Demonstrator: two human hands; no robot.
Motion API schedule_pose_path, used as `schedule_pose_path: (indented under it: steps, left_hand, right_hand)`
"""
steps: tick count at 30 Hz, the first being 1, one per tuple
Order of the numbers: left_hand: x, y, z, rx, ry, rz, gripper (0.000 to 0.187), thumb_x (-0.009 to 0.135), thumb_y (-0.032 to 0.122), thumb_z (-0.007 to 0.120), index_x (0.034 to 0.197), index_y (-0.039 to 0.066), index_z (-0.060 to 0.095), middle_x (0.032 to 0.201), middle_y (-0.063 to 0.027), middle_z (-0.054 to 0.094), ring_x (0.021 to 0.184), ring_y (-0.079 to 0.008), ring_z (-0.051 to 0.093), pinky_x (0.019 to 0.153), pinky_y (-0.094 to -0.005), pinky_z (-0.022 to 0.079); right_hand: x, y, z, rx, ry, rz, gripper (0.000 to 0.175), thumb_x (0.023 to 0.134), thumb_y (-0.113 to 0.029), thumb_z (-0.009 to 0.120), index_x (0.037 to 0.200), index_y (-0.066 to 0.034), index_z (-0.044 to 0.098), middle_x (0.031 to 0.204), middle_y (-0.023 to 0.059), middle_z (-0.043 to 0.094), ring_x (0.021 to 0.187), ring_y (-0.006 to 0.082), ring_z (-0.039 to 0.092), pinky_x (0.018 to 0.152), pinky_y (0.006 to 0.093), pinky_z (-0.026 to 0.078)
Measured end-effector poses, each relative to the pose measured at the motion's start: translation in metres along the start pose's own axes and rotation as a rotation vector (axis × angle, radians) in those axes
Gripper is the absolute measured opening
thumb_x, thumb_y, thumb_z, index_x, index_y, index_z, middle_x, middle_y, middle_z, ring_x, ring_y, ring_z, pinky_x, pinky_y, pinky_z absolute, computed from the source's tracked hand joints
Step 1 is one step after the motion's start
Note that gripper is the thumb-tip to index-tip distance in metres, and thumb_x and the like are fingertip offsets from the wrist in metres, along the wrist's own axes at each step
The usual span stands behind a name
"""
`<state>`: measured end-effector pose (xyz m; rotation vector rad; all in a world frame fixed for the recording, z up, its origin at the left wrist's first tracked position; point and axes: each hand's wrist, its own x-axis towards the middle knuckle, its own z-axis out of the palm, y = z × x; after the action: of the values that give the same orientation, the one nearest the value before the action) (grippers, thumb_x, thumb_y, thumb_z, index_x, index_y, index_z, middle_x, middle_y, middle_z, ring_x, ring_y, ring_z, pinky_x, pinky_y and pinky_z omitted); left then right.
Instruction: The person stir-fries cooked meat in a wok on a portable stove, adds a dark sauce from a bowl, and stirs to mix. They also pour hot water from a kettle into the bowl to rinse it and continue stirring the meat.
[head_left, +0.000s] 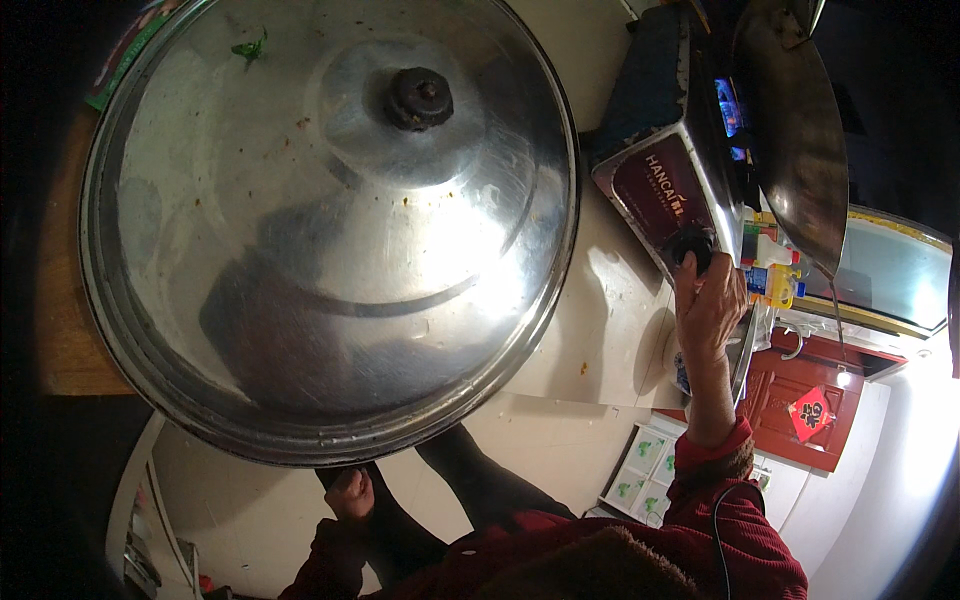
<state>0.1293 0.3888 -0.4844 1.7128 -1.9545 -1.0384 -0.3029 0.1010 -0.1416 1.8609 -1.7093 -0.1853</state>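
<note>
My right hand has its thumb and fingers around a black control knob on the front of a gas stove. Blue flame burns on top of the stove, beneath a dark metal wok. My left hand hangs low in the picture with its fingers curled, near the lower rim of a large metal pot lid. The lid has a dark round knob and a green leaf scrap on it. No object shows in my left hand.
Behind my right hand are plastic bottles and a blue-patterned bowl. A wooden surface shows left of the lid. A white cabinet with green prints and a red door stand farther off. Pale tiles cover the floor.
</note>
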Motion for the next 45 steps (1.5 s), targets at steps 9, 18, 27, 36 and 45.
schedule_pose_path:
  steps: [9,18,27,36,45]
  left_hand:
    - [-0.0012,0.0042,-0.0049,0.028,-0.037,-0.026,0.036,0.083,0.012,0.072,0.062,0.007,0.044,0.056,-0.0134,0.048,0.047,-0.0311,0.050,0.044,-0.0387,0.040]
    - [-0.0014,0.0024,-0.0014,0.052,-0.031,-0.044,0.031,0.081,0.013,0.072,0.066,0.008,0.046,0.060,-0.0124,0.052,0.052,-0.0324,0.055,0.047,-0.0396,0.044]
    - [0.0010,0.0027,-0.0058,-0.002,-0.002,-0.020,0.032,0.079,0.008,0.074,0.066,0.008,0.045,0.059,-0.0122,0.048,0.050,-0.0310,0.051,0.045,-0.0382,0.042]
    - [0.0029,0.0007,-0.0054,-0.037,-0.001,0.001,0.032,0.079,0.007,0.074,0.066,0.008,0.045,0.060,-0.0129,0.049,0.051,-0.0320,0.051,0.046,-0.0387,0.044]
    - [0.0043,0.0042,-0.0072,-0.023,-0.010,-0.037,0.030,0.080,0.011,0.073,0.067,0.008,0.046,0.063,-0.0146,0.052,0.055,-0.0353,0.054,0.049,-0.0411,0.046]
  right_hand:
    - [0.0002,-0.0006,-0.0004,-0.026,-0.007,-0.016,0.022,0.092,-0.018,0.064,0.087,-0.0032,0.048,0.068,0.0108,0.052,0.060,0.0278,0.056,0.062,0.0399,0.046]
    - [-0.0011,-0.0003,0.0013,-0.025,-0.004,0.005,0.022,0.092,-0.018,0.064,0.087,-0.0035,0.049,0.069,0.0110,0.054,0.061,0.0280,0.057,0.062,0.0398,0.046]
    - [-0.0024,-0.0002,0.0022,-0.023,-0.039,0.053,0.022,0.092,-0.019,0.064,0.087,-0.0031,0.049,0.071,0.0117,0.055,0.065,0.0289,0.058,0.066,0.0407,0.046]
    - [-0.0029,0.0006,0.0019,-0.045,-0.009,0.002,0.022,0.092,-0.018,0.064,0.091,-0.0018,0.050,0.073,0.0127,0.056,0.066,0.0283,0.059,0.067,0.0408,0.047]
    - [-0.0043,0.0025,0.0033,-0.022,-0.035,0.035,0.022,0.091,-0.018,0.064,0.090,-0.0008,0.050,0.074,0.0159,0.057,0.066,0.0308,0.059,0.069,0.0413,0.048]
